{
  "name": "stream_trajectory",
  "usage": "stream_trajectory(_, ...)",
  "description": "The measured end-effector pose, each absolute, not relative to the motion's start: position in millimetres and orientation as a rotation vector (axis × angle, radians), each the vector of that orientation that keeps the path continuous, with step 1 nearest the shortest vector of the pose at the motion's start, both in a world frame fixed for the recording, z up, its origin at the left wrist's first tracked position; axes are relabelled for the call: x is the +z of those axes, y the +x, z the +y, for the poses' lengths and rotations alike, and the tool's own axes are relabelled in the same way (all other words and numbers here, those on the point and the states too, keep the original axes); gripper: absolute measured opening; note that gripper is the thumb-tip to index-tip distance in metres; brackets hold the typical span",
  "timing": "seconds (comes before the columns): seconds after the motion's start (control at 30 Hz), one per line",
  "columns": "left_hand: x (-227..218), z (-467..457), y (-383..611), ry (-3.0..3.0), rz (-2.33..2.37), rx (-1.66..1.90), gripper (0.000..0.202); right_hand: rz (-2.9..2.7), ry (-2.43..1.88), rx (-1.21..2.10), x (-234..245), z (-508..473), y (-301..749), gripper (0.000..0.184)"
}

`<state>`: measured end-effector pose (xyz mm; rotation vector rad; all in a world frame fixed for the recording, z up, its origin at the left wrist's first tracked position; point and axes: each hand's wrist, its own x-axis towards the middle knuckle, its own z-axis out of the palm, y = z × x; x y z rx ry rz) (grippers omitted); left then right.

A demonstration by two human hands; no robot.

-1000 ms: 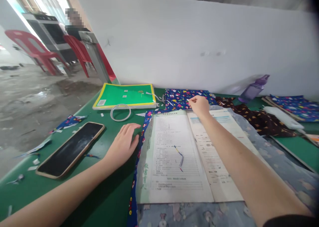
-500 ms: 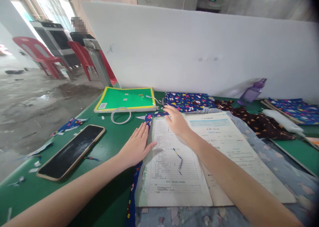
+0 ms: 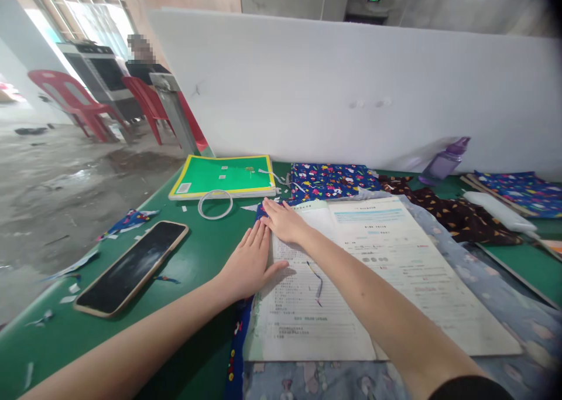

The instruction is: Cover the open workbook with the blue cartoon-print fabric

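Note:
An open booklet (image 3: 377, 271) with printed pages lies on pale patterned cloth (image 3: 492, 294) over a green table (image 3: 188, 253). My left hand (image 3: 250, 262) lies flat with fingers together on the booklet's left edge, over a strip of blue patterned fabric (image 3: 235, 341). My right hand (image 3: 283, 219) rests flat at the booklet's top left corner, fingers stretched out, just ahead of the left hand's fingertips. A short piece of coloured thread (image 3: 317, 280) lies on the left page. Neither hand holds anything.
A phone (image 3: 132, 266) lies face up to the left. A green and yellow book (image 3: 223, 176) and a white ring (image 3: 215, 204) sit behind it. Folded blue cloth (image 3: 333, 180), dark cloth (image 3: 456, 212), a purple bottle (image 3: 443, 163) and a white wall panel are at the back. Red chairs (image 3: 70, 101) and a seated person are far left.
My right hand drew back from the folded blue cloth to the booklet's top left corner. My left hand slid right from the bare table onto the booklet's edge.

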<state>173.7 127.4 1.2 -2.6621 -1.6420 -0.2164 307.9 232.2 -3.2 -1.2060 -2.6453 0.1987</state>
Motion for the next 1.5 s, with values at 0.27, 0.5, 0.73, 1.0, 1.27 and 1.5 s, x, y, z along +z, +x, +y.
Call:
stream_trajectory(0.27, 3, 101, 177, -2.696, -1.561, -0.176, 0.092, -2.624, -1.219, 0.188, -7, 229, 310, 0.063)
stream_trajectory(0.5, 10, 75, 184, -2.781, -1.511, -0.104, 0.093, -2.625, -1.213, 0.166, -5, 225, 310, 0.071)
stream_trajectory(0.73, 18, 57, 185, -2.877, -1.459, -0.046, 0.093, -2.634, -1.207, 0.124, -7, 224, 310, 0.075)
stream_trajectory(1.0, 25, 57, 179, -3.034, -1.413, -0.082, 0.086, -2.689, -1.16, -0.099, 0, 228, 306, 0.073)
stream_trajectory(1.27, 19, 51, 178, -2.983, -1.352, -0.232, 0.084, -2.649, -1.21, -0.204, 8, 218, 303, 0.075)
stream_trajectory(1.5, 31, 54, 169, -2.855, -1.378, -0.465, 0.057, -2.252, -1.248, -0.294, 44, 204, 333, 0.05)
